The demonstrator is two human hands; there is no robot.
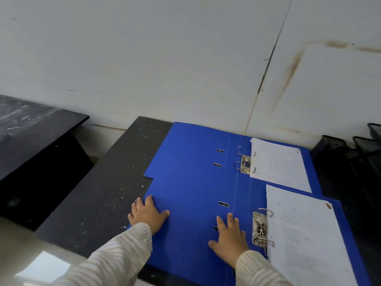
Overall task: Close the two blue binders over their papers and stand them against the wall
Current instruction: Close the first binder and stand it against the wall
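A white wall with a brown stain at upper right fills the top half of the frame. Below it a dark speckled table runs from the centre to the lower left. The two blue binders lie open and flat on it, right of centre. The far binder is close to the wall, and the near binder overlaps its lower edge. Each holds a sheaf of white papers on its right half: the far papers and the near papers. Dark mesh trays sit at the right edge. The left hand rests flat with fingers spread at the left edge of the near binder's open cover. The right hand presses flat with fingers spread, just beside the near ring mechanism. The far ring mechanism stands with its rings closed through the sheets.
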